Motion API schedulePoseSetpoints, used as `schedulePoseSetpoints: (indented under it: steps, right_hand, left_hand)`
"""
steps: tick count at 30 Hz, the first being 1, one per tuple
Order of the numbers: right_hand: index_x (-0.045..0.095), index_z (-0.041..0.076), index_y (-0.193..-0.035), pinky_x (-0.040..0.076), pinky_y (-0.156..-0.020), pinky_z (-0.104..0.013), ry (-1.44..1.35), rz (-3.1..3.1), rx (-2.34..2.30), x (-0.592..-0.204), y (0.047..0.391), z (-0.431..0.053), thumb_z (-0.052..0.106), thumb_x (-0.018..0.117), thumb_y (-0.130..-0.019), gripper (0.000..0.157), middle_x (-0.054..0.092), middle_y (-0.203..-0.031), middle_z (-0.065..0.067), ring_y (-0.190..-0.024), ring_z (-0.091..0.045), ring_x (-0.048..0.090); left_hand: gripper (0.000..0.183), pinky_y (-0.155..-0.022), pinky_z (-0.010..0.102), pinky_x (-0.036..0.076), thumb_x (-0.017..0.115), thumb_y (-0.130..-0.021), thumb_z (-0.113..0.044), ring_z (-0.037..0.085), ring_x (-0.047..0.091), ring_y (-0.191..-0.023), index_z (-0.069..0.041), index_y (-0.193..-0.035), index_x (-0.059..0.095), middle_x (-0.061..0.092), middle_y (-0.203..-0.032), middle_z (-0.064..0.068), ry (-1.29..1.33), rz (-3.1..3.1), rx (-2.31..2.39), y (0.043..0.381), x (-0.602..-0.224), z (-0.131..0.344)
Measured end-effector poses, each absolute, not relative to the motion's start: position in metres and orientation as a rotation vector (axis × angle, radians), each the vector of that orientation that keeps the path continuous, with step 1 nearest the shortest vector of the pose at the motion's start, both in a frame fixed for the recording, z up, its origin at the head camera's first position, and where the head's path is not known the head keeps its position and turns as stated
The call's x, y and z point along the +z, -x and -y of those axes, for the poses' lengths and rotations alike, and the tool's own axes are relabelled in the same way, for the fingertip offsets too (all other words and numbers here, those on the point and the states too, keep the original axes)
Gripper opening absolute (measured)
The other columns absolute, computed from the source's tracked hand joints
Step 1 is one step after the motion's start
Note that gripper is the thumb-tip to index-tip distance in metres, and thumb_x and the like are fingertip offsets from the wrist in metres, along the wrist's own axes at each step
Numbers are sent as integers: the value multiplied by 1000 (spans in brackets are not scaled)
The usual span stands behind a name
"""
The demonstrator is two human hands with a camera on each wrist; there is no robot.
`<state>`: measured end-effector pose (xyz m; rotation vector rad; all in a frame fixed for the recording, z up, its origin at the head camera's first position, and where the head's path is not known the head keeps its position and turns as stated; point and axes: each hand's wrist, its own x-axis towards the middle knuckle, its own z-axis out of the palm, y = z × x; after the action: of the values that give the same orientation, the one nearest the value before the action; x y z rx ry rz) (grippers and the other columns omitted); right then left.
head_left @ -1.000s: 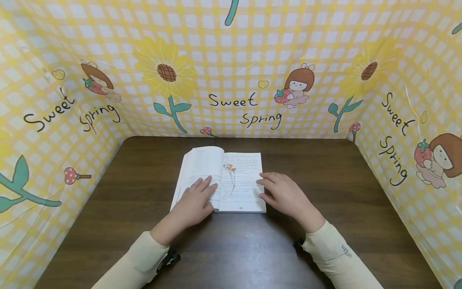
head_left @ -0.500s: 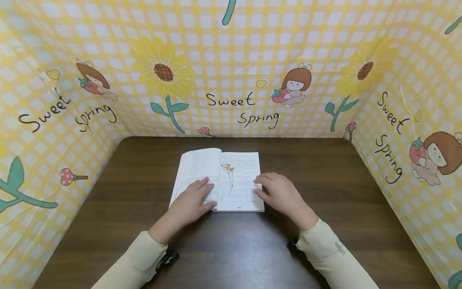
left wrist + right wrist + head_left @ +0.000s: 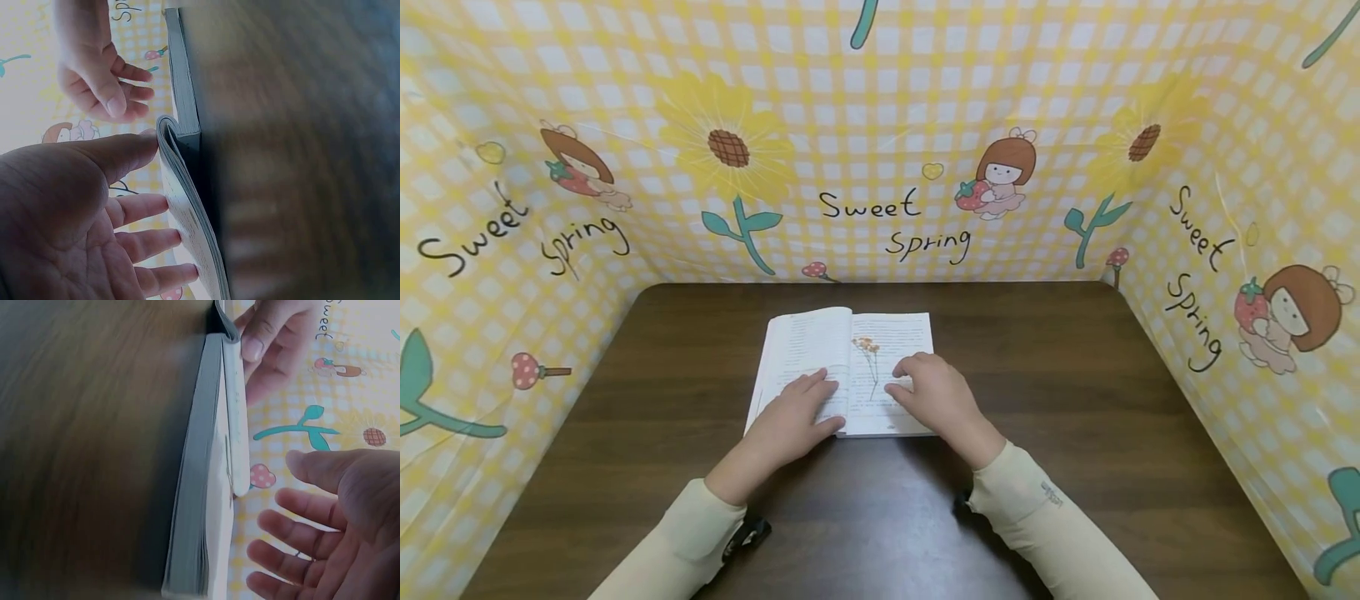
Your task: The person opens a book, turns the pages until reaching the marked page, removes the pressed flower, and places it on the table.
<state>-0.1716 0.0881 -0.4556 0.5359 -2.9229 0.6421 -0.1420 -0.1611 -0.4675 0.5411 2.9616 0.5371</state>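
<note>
An open book (image 3: 895,421) lies on the table, with printed text on its pages. A thin-stemmed dried flower with small orange blossoms (image 3: 867,345) lies on the right page near the fold. My left hand (image 3: 790,421) presses the left page with spread fingers, its thumb near the fold, as the left wrist view (image 3: 75,206) also has it. Over the right page hovers my right hand (image 3: 938,398), fingertips and thumb apart, just right of the stem. In the right wrist view, its relaxed fingers (image 3: 294,522) touch nothing and stand off the page.
The dark wood table (image 3: 1037,350) surrounds the book. A yellow checked cloth (image 3: 880,100) with printed flowers and lettering stands along the back and both sides. A black strap (image 3: 747,535) sits at the left sleeve cuff.
My right hand has moved left from the book's right edge to above the right page, close to the dried flower. My left hand stays on the left page. The head view has shifted slightly.
</note>
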Motion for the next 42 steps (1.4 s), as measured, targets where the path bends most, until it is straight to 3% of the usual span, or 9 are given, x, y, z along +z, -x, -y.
schedulePoseSetpoints:
  steps: [9, 18, 29, 37, 42]
  right_hand:
    - [79, 19, -92, 56, -72, -38, -427, 2941, 614, -467, 173, -62, 43, 81, -86, 25, 71, -91, 1, -85, -21, 67]
    - [76, 20, -85, 49, -79, -41, -352, 2995, 434, -482, 177, -51, 62, 81, -78, 44, 63, -86, 2, -86, -23, 58]
    - [80, 16, -88, 53, -76, -43, -303, 2946, 466, -483, 187, -64, 28, 81, -88, 12, 66, -84, -3, -84, -25, 64]
    - [81, 15, -85, 53, -75, -36, -206, 2953, 762, -489, 196, -74, 31, 83, -86, 15, 67, -86, -1, -81, -18, 61]
    - [81, 18, -80, 52, -71, -33, -150, 2947, 877, -491, 203, -78, 23, 83, -87, 9, 71, -82, 4, -77, -15, 61]
  left_hand:
    - [64, -118, 56, 34, 72, -94, -41, 43, 41, -145, -5, -145, 56, 43, -158, 22, -555, -2965, 546, 142, -468, 162]
    - [61, -117, 56, 35, 72, -95, -38, 44, 43, -143, -3, -143, 57, 45, -156, 23, -587, -2983, 549, 142, -470, 163]
    - [63, -118, 56, 33, 72, -95, -41, 43, 42, -145, -4, -144, 56, 44, -157, 22, -569, -2972, 543, 142, -470, 162]
    - [64, -118, 57, 33, 72, -95, -41, 44, 41, -145, -5, -145, 56, 44, -158, 22, -565, -2975, 536, 142, -472, 163]
    - [64, -119, 56, 33, 71, -95, -41, 43, 41, -145, -5, -145, 55, 43, -158, 21, -565, -2964, 541, 143, -470, 162]
